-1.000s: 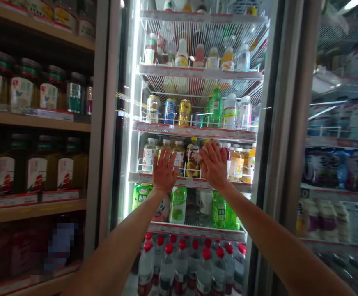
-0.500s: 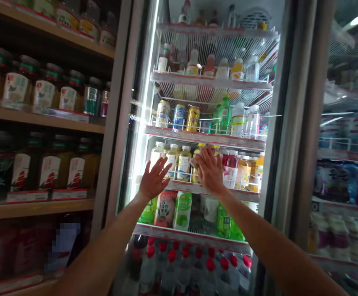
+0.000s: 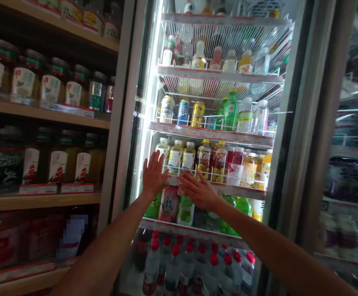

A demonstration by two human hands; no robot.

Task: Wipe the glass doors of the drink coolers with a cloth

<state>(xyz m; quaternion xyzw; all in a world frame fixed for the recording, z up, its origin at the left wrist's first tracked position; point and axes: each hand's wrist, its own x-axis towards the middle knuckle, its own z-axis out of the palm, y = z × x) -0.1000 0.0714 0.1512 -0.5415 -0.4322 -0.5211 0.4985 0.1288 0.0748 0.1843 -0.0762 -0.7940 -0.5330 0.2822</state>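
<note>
I face a lit drinks fridge (image 3: 291,123) with a glass front. My left hand (image 3: 153,176) is open, fingers spread upward, flat against the glass in front of the pale tea bottles (image 3: 175,156) on the third shelf. My right hand (image 3: 200,191) lies flat with fingers stretched to the left, just below that shelf's front rail (image 3: 243,190) and over the green-labelled bottles (image 3: 183,209). Nothing shows clearly in either hand.
Cans (image 3: 183,112) and green bottles stand on the shelf above. Red-capped water bottles (image 3: 197,263) fill the bottom. Wooden shelves with jars (image 3: 49,88) and dark bottles (image 3: 58,162) run along the left. Another glass-door fridge (image 3: 351,164) stands to the right.
My right hand has slid down and left from the juice bottles to below the shelf rail, fingers now pointing left. My left hand moved slightly left. The view shifted left and closer.
</note>
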